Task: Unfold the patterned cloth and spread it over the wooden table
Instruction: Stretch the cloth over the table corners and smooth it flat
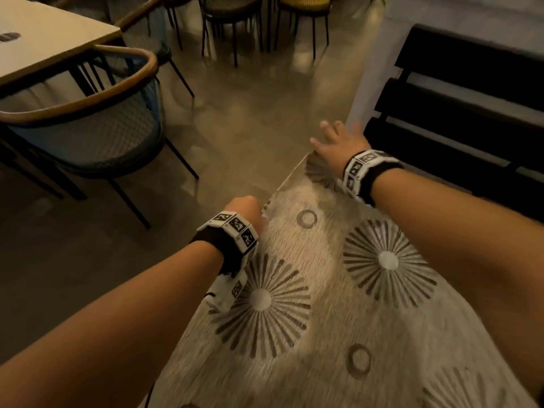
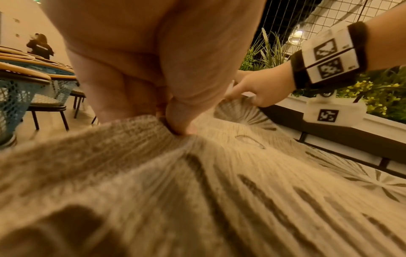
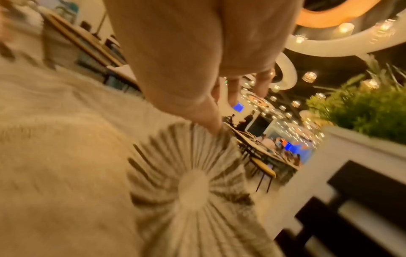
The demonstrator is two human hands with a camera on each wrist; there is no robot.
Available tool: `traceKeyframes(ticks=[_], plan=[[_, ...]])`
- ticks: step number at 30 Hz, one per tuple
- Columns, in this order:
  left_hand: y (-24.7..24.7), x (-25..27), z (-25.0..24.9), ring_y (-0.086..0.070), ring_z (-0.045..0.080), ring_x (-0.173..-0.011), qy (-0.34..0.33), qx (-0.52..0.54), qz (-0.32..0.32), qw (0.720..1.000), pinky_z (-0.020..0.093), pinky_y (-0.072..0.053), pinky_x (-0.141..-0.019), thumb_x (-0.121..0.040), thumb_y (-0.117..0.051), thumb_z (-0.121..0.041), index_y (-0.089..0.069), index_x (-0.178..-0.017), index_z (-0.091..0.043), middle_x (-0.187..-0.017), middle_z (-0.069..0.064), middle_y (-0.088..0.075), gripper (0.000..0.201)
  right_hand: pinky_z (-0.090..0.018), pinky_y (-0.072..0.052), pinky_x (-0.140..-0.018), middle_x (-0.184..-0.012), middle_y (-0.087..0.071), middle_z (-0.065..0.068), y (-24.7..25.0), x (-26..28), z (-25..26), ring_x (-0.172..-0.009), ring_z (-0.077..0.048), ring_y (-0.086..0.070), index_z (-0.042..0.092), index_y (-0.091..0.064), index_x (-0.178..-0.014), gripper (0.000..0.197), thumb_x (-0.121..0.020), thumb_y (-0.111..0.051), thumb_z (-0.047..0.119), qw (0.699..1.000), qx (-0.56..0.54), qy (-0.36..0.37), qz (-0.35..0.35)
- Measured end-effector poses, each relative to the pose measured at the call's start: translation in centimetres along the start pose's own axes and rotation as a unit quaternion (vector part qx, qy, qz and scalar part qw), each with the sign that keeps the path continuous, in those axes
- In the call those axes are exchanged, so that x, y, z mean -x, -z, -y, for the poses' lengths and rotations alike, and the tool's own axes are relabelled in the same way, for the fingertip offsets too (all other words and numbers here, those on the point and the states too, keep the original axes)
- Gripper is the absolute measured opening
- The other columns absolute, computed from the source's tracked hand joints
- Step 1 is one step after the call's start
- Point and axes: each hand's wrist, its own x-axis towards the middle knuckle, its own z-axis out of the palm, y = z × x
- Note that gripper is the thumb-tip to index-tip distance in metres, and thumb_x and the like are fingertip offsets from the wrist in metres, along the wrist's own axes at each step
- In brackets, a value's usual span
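the cloth (image 1: 323, 334) covers the surface under it, so none of the wood shows. the cloth runs off the bottom edge of the head view. the left hand (image 1: 243, 209) is curled, and its fingertips are hidden from above. the right hand (image 1: 338, 142) is blurry, and its fingers (image 3: 262, 85) are smeared in the right wrist view. the far room there is too blurry to tell.

Patterned cloth (image 1: 323, 304) looks woven, ribbed, matt beige with dull brown sunbursts. The chair (image 1: 88, 125) shows blue mesh, a smooth wooden rail and thin dark metal legs. Floor (image 1: 250, 113) gleams, polished.
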Motion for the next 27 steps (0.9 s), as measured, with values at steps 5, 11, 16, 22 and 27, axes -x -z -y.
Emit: traceKeyframes(ticks=[5, 11, 16, 22, 27], plan=[[0.1, 0.4, -0.1, -0.06, 0.027, -0.083, 0.019, 0.027, -0.002, 0.999, 0.033, -0.047, -0.069, -0.094, -0.058, -0.028, -0.057, -0.113, -0.003, -0.095, 0.011, -0.062, 0.031, -0.056, -0.021, -0.11, -0.154, -0.015, -0.014, -1.1, -0.3, 3.5, -0.138, -0.04, -0.026, 0.021, -0.019, -0.148, 0.069, -0.089, -0.054, 0.022, 0.979, -0.179, -0.059, 0.078], [-0.2, 1.5, -1.6, -0.028, 0.039, -0.137, -0.113, -0.103, -0.048, 0.987, 0.051, -0.048, -0.096, -0.081, -0.062, 0.002, -0.026, -0.142, -0.034, -0.155, 0.013, -0.014, 0.08, -0.043, -0.045, -0.094, -0.136, -0.043, 0.0, -3.5, 1.5, 5.4, -0.117, -0.027, -0.048, 0.03, -0.044, -0.133, 0.051, -0.085, -0.06, 0.029, 0.965, -0.223, 0.127, 0.051], [-1.1, 1.1, -1.4, -0.057, 0.033, -0.111, -0.078, -0.03, 0.122, 0.989, 0.038, -0.046, -0.088, -0.086, -0.06, -0.014, -0.011, -0.151, -0.023, -0.124, 0.015, -0.056, 0.081, -0.046, -0.029, -0.111, -0.157, -0.015, 0.002, -3.4, 0.8, 5.4, -0.139, -0.031, -0.027, 0.032, -0.025, -0.147, 0.068, -0.084, -0.053, 0.029, 0.964, -0.219, 0.074, 0.134], [-1.6, 0.5, -0.5, -0.058, 0.032, -0.112, -0.058, -0.136, 0.143, 0.979, 0.042, -0.046, -0.098, -0.089, -0.061, -0.032, -0.052, -0.124, -0.006, -0.124, 0.012, -0.06, 0.045, -0.049, -0.035, -0.097, -0.138, -0.039, -0.001, -2.4, 0.3, 7.3, -0.122, -0.033, -0.038, 0.036, -0.039, -0.136, 0.057, -0.081, -0.052, 0.038, 0.976, -0.138, 0.094, 0.137], [-2.6, 1.1, 1.2, -0.057, 0.035, -0.114, -0.091, -0.214, 0.104, 0.967, 0.048, -0.048, -0.096, -0.093, -0.053, -0.028, -0.05, -0.127, -0.004, -0.127, 0.015, -0.057, 0.041, -0.04, -0.037, -0.106, -0.145, -0.038, -0.009, -3.0, -0.9, 6.1, -0.129, -0.033, -0.044, 0.023, -0.038, -0.14, 0.058, -0.083, -0.048, 0.025, 0.946, -0.299, -0.01, 0.125]])
